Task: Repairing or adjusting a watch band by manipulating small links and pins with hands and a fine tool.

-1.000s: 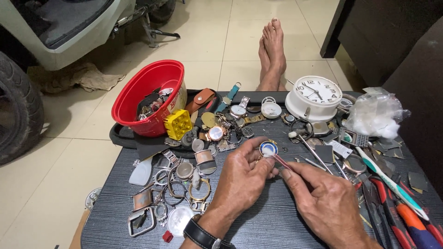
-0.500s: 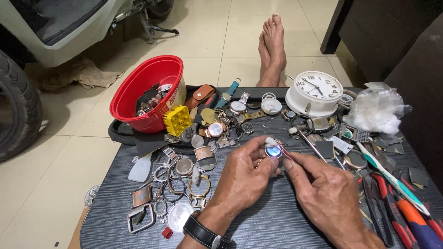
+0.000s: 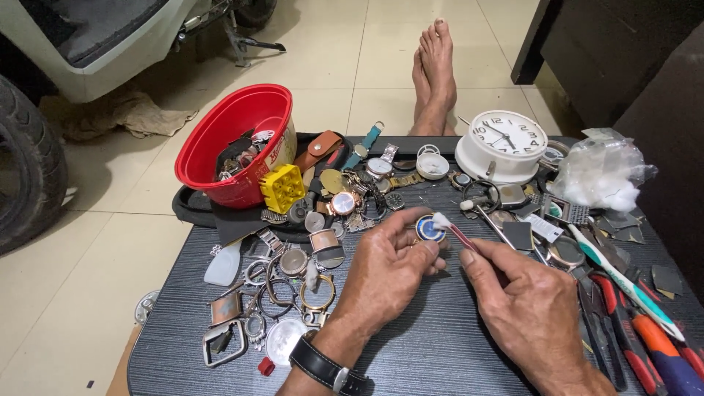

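- Dark, fine-striped laminate covers the desk [image 3: 440,345], which carries a clutter of watch parts.
- A crumpled clear plastic bag [image 3: 603,176] holding something white sits at the far right corner, just right of the round white clock [image 3: 506,147].
- A small white label tag [image 3: 544,226] with dark print lies flat among the parts near the right edge, below the bag.
- The red plastic bowl [image 3: 227,143] tilts over the far left edge; a pale printed band shows on its side beside the yellow studded block [image 3: 282,188].
- The left hand [image 3: 385,275], a black-strapped wristwatch [image 3: 323,367] on its wrist, reaches in from the near edge, palm down, fingers curled; thumb and fingertips are pinched on a small round blue-faced watch case [image 3: 427,229], held just above the middle of the desk.
- The right hand [image 3: 532,308] comes in from the near right corner, knuckles up, fingers closed around a red-handled brush [image 3: 458,233] whose white head touches the watch case.
- A white and green toothbrush [image 3: 623,279] lies along the right edge, just beside the right hand.
- Bare feet [image 3: 434,73] rest on the tiled floor beyond the far edge.
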